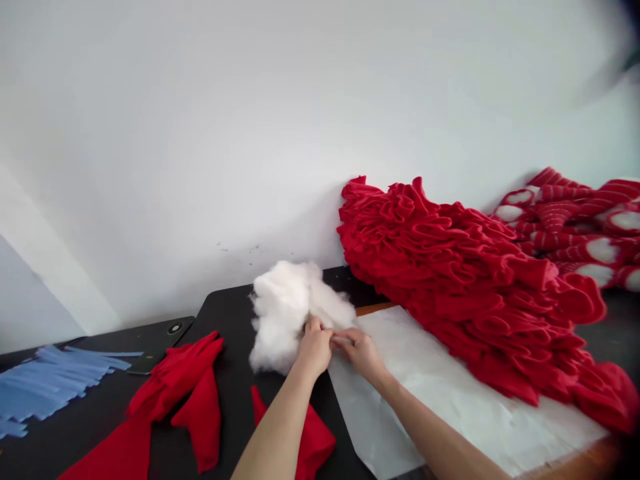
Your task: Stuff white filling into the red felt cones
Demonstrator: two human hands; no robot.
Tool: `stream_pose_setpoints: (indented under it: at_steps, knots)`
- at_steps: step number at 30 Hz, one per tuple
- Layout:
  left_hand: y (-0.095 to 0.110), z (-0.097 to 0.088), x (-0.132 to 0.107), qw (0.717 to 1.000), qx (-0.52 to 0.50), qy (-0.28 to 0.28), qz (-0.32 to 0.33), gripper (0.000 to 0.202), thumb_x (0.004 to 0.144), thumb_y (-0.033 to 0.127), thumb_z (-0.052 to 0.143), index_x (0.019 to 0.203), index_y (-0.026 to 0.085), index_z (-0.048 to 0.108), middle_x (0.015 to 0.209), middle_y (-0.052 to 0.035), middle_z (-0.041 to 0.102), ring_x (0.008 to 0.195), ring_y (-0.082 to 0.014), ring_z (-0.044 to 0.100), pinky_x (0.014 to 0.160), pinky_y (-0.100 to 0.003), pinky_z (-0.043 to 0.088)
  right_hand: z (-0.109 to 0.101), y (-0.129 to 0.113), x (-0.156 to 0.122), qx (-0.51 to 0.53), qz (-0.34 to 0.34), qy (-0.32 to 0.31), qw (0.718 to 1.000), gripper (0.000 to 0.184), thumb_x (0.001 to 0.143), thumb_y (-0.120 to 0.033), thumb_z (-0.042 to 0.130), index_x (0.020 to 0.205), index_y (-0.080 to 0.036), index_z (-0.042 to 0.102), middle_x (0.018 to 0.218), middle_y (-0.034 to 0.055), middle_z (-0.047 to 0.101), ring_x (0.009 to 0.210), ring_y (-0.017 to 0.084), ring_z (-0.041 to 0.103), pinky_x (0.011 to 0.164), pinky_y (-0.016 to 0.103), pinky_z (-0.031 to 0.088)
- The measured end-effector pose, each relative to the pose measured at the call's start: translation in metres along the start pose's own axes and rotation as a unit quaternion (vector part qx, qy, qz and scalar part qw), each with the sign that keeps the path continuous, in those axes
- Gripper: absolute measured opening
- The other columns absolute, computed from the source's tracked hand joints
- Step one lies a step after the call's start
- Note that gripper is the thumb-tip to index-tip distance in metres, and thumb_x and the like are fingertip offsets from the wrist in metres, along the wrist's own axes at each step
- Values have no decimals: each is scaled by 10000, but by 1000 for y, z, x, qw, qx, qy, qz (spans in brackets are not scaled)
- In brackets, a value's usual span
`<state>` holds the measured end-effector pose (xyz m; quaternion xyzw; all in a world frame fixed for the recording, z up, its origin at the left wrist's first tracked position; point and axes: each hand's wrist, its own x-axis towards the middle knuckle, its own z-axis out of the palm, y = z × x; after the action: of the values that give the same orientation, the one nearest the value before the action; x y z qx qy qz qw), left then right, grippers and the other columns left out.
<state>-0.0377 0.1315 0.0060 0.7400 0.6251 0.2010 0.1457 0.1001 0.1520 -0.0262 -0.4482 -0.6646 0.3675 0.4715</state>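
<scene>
We might tear the white stuffing (281, 313) unevenly or scatter tufts onto the red cloth (316, 441), since its fibres look loose; it lies on the desk (231, 333) just beyond our curled left hand (316, 343), touching it, while our right hand (361, 351) bends in close beside, though we cannot tell whether either is gripping it

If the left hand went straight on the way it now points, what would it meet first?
Most likely the white stuffing, directly ahead of the left hand; whether they touch now is hard to tell.
</scene>
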Motion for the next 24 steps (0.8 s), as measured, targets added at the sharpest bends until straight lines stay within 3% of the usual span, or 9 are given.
stream_pose_setpoints:
  at_steps: [3,6,10,13,15,18,20,24]
  knots:
    - [1,11,5,1000,1,-2,2,220,852,268,466,899,201,670,1139,-99,511,1086,-247,480,939,-340,416,-25,-2,-11,69,59,49,995,258,722,-408,608,773,-164,676,523,-12,573,500,158,542,533,297,466]
    - [6,4,0,1000,0,-10,-4,212,818,236,511,977,220,652,1187,-92,496,1117,-260,472,959,-365,399,-62,-8,-25,140,91,106,980,375,665,-544,628,790,-191,625,556,-21,568,514,139,544,544,281,492]
    - [12,-32,-36,1000,-20,-19,7,582,762,265,598,1321,237,439,1387,-114,332,1237,-275,403,1020,-371,353,-113,-18,-60,204,147,110,962,464,528,-562,757,775,-197,613,608,-16,578,556,127,564,556,256,518]
    - [17,-67,-90,997,-31,-58,38,692,683,375,681,1323,332,420,1383,-53,323,1234,-263,404,1007,-360,376,-126,-24,-102,239,225,65,942,510,482,-497,832,840,-188,641,631,-9,606,568,132,581,568,257,529]
    - [19,-80,-129,996,8,-83,35,744,603,369,733,1291,330,452,1320,-64,359,1198,-297,416,977,-417,398,-117,-30,-132,260,245,26,934,470,557,-469,814,897,-202,629,669,-7,635,589,139,598,586,264,530]
    - [18,-75,-166,994,101,-28,-8,425,680,220,639,1101,240,588,1138,-92,453,1064,-285,481,912,-433,424,-82,-42,-169,265,217,-46,938,290,710,-425,721,867,-201,626,670,-2,661,613,141,608,619,257,513]
    - [17,-60,-174,992,122,25,-34,232,760,147,518,957,199,629,1015,-94,493,976,-254,522,857,-390,444,-54,-52,-186,232,175,-59,955,210,749,-392,680,800,-192,646,655,10,670,621,150,615,623,250,506]
    - [32,-31,-171,989,43,132,-48,266,843,119,385,923,203,624,893,-69,579,834,-210,581,764,-330,454,-5,-62,-196,136,15,8,991,102,755,-281,634,776,-204,699,899,69,706,810,210,661,723,285,529]
